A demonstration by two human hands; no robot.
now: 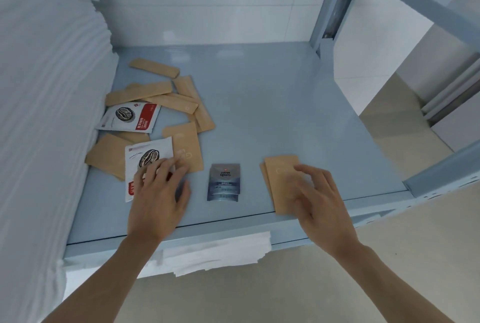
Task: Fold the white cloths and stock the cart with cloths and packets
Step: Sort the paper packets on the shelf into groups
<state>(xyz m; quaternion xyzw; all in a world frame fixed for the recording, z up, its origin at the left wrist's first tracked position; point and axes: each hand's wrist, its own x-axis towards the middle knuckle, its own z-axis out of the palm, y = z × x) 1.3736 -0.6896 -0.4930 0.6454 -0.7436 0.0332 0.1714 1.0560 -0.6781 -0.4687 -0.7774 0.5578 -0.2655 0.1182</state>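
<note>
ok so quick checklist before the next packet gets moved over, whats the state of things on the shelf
1. Left hand on a packet: ok, its fingers rest on the white coffee-bean packet.
2. Right hand finished placing: cannot tell, its fingers lie on the tan stack near the front edge.
3. Sorted piles kept apart: ok, the dark blue packets sit clear of the tan stack.
4. Free space on the cart shelf: ok, bare surface behind the piles.
5. Unsorted heap done: not ok, tan stick packets and a second white packet lie jumbled beside the folded white cloths.
</note>
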